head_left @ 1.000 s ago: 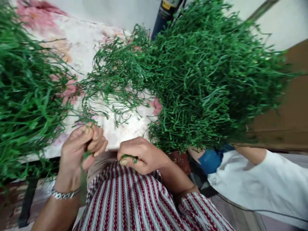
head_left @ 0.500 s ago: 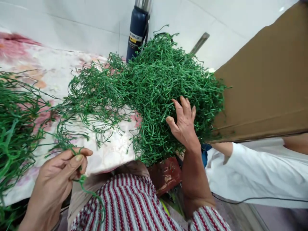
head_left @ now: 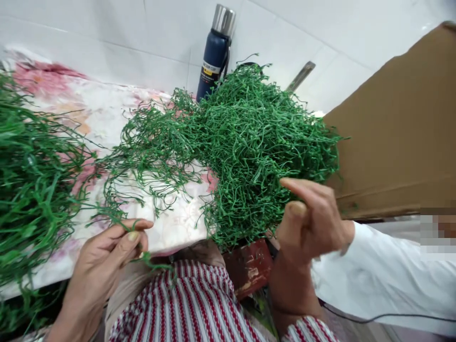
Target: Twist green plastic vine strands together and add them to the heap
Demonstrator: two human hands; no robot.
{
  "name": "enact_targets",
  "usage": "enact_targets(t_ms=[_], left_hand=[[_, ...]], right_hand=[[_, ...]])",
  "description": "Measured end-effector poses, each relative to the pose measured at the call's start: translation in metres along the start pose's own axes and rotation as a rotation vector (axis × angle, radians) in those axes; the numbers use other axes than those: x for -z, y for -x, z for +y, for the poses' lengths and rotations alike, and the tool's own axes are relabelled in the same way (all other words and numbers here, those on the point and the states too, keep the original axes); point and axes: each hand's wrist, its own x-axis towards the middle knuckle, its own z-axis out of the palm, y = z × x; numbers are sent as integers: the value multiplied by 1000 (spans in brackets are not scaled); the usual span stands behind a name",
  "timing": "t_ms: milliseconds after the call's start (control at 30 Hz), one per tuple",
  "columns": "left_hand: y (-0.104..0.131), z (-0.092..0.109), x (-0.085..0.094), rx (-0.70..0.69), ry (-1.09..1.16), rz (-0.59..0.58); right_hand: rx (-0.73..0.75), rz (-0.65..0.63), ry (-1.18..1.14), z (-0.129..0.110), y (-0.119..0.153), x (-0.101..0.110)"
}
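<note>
Pinched between the thumb and fingers of my left hand (head_left: 107, 251) is a thin green plastic stem (head_left: 153, 261), its end hanging toward my lap. My right hand (head_left: 294, 237) is at the lower right edge of a large heap of green stems (head_left: 249, 137). Another person's hand (head_left: 320, 213) overlaps it, and blur hides how my right fingers are set. A looser spread of stems (head_left: 153, 137) trails left from the heap across a flowered cloth (head_left: 174, 228). More green stems (head_left: 32, 175) lie in a thick bunch at the far left.
Behind the heap stands a dark blue flask (head_left: 213, 57) with a steel cap. A large cardboard box (head_left: 388, 128) borders the right side. The other person's white sleeve (head_left: 374, 275) reaches in at the lower right. A worn red-brown surface (head_left: 249, 268) shows below the heap.
My right hand has come down off the heap's front, and its spread fingers no longer show clearly. The other person's hand has come in over it from the right. The view has shifted slightly.
</note>
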Motion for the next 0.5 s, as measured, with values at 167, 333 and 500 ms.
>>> enact_targets(t_ms=[167,333,500], left_hand=[[-1,-5,-16,-219,-44,-84],[-2,1,-9,-389,-116,-119],[2,15,9,-494,-116,-64]], right_hand=[[145,-575,-590,-69,22,-55],[-90,-797,-882,-105,36,-102],[-152,-748,-1120,-117,29,-112]])
